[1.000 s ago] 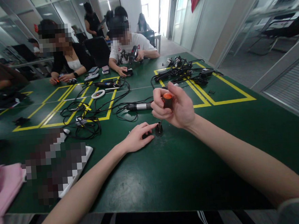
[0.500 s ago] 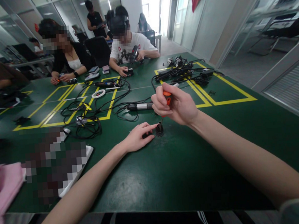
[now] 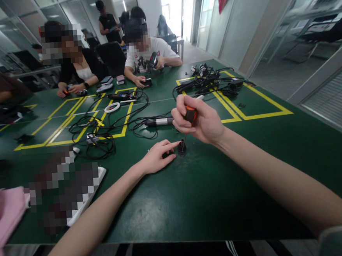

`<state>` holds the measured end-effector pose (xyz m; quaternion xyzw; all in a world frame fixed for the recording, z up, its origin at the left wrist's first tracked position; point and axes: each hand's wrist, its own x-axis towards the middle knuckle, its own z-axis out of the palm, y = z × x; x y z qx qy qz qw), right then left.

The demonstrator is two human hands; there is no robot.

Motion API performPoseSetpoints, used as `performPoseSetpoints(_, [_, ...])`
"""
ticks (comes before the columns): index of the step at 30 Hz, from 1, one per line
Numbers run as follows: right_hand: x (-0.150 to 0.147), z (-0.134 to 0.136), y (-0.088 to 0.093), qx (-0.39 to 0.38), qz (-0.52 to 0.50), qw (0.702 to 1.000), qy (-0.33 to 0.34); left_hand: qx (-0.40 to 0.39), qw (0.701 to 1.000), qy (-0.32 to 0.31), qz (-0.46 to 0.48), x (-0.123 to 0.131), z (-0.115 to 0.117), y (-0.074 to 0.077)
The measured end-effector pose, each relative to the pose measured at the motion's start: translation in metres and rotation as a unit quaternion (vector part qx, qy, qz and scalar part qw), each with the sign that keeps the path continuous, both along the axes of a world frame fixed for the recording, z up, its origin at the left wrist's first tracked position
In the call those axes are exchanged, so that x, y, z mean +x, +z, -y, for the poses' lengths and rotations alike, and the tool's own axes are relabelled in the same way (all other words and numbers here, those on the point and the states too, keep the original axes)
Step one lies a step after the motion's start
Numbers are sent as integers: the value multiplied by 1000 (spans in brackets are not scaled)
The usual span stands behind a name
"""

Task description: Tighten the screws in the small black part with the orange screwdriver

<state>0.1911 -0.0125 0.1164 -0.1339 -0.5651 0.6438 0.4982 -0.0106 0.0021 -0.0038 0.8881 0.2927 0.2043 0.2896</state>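
A screwdriver [image 3: 191,115] with an orange and black handle is gripped in my right hand [image 3: 202,120], its thin shaft pointing down. The shaft's lower end is at a small round black part [image 3: 182,148] that stands on the green table. My left hand [image 3: 158,158] rests on the table just left of that part, with the index finger reaching its upper rim and the thumb held apart below. Whether the tip sits inside the part is too small to tell.
Behind my hands lies a black and silver cylindrical tool [image 3: 159,122] with cables. A cable pile [image 3: 209,82] is at the back right, coiled cables [image 3: 100,146] at the left. Two people sit across the green table [image 3: 223,202]; one holds a drill [image 3: 152,62].
The screwdriver handle has turned within my right hand, and its fingers have shifted slightly. My left hand has stayed beside the black part.
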Motion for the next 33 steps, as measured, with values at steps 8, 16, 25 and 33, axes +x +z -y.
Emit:
performPoseSetpoints(8, [-1,1,2,-35,0,999,12,-4,1000,7,-8,1,1,1])
performPoseSetpoints(16, [-2,4,-3,16,-6,1000,15,0,1000,8,-7,1,1,0])
performPoseSetpoints(25, [-2,0,-2,41,-19,998,-39,7,1000,1,-5,1,0,-1])
performPoseSetpoints(33, [-1,0,-1,12,-8,1000,26,9,1000,3,-10,1,1,0])
